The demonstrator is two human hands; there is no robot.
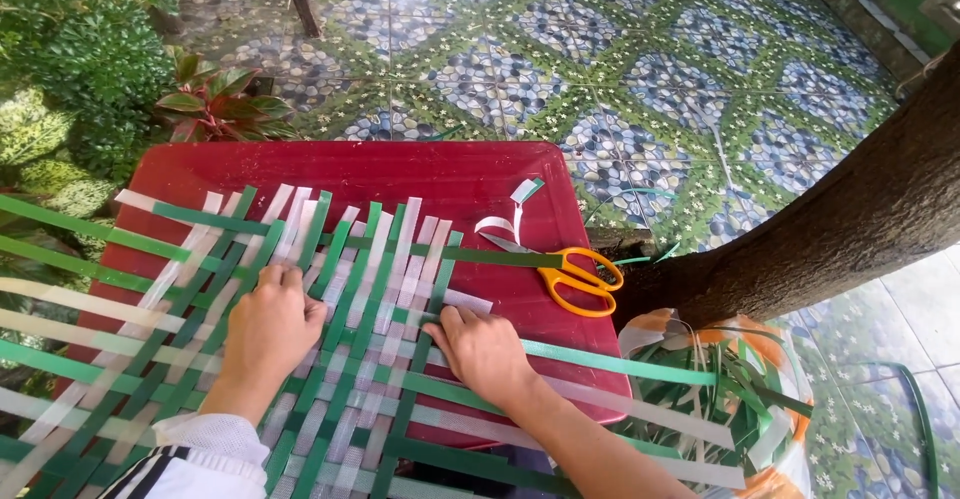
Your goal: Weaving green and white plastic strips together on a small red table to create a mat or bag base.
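A flat weave of green and white plastic strips (pixel 350 359) lies across a red plastic table (pixel 400 174). My left hand (pixel 270 329) rests palm down on the weave left of its middle, fingers curled against the strips. To its right, my right hand (pixel 480 349) presses on the weave's right edge, fingertips on a white strip where a green strip crosses. Loose strip ends stick out past the table on the left and right.
Orange-handled scissors (pixel 570 277) lie on the table's right part beside a curled strip offcut (pixel 510 214). A tree trunk (pixel 850 229) leans at the right over a bag of strip scraps (pixel 730 399). Plants (pixel 90 79) stand at the left; patterned tile floor lies beyond.
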